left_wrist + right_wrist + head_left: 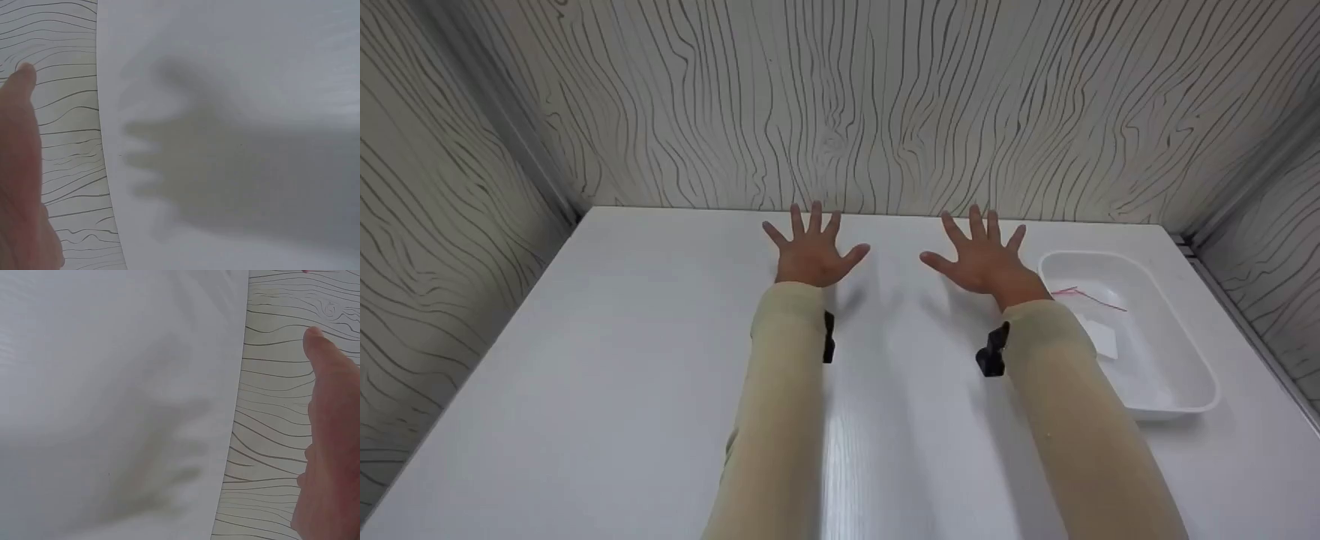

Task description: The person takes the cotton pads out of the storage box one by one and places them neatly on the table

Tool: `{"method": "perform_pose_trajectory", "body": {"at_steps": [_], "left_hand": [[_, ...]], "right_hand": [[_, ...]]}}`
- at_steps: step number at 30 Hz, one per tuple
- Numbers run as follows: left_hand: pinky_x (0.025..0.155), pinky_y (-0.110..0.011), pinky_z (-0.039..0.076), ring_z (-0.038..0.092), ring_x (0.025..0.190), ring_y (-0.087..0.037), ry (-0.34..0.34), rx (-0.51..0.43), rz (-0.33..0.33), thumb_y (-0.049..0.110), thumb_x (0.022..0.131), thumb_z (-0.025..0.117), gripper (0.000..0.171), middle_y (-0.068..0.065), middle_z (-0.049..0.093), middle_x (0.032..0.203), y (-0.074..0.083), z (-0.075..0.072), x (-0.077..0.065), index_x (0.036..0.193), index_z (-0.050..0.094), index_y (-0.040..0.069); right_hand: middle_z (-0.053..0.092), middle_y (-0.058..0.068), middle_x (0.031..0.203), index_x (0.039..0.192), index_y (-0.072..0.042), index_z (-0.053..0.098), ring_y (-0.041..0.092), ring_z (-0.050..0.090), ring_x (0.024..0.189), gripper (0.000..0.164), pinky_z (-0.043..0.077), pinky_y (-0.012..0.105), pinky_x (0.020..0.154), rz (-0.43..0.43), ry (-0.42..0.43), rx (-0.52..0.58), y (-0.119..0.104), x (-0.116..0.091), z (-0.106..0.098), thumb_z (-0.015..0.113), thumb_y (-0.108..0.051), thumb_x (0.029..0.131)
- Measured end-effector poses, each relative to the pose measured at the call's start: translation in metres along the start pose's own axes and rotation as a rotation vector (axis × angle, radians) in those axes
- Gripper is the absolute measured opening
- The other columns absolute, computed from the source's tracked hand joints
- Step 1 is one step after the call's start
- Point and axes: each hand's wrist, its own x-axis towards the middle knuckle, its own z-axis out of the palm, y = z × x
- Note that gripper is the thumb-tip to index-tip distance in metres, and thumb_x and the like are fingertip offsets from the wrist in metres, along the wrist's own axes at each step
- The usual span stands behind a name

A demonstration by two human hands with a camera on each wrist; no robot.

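Both hands reach forward over a white table (607, 360), palms down with fingers spread wide. My left hand (812, 255) is left of the middle near the table's back edge, holding nothing. To its right, my right hand (982, 261) is likewise spread and holds nothing; its thumb points toward the left hand. In the left wrist view the left hand (19, 174) shows at the left edge, its shadow cast on the white surface. The right wrist view shows the right hand (334, 444) at the right edge, with a similar shadow below it.
A white tray (1174, 322) stands on the right, beside the right forearm. Inside it are thin red strands (1099, 301) and a small white block-like piece (1101, 337), partly hidden by the sleeve. A wood-grain patterned wall (855, 97) rises behind the table.
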Motion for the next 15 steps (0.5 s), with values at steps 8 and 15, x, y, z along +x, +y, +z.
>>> {"method": "perform_pose_trajectory", "body": {"at_steps": [8, 15], "left_hand": [[0.115, -0.077, 0.005, -0.002, 0.155, -0.041, -0.001, -0.014, 0.024, 0.075, 0.099, 0.025, 0.084, -0.010, 0.004, 0.171, -0.0047, -0.0002, -0.0002, 0.165, 0.017, 0.024], [0.115, -0.076, 0.003, 0.000, 0.155, -0.042, -0.002, -0.035, 0.063, 0.075, 0.099, 0.026, 0.085, -0.011, 0.007, 0.170, -0.0082, -0.0016, -0.0006, 0.164, 0.019, 0.022]], "right_hand": [[-0.016, 0.027, 0.165, 0.164, -0.015, 0.000, 0.049, -0.018, 0.150, 0.093, -0.015, 0.078, 0.108, -0.024, -0.005, -0.005, 0.0021, -0.0007, -0.0022, 0.030, -0.074, 0.099], [-0.015, 0.027, 0.166, 0.165, -0.016, 0.000, 0.048, -0.018, 0.150, 0.093, -0.015, 0.078, 0.109, -0.040, -0.006, -0.019, 0.0051, -0.0017, -0.0058, 0.031, -0.074, 0.099]]}}
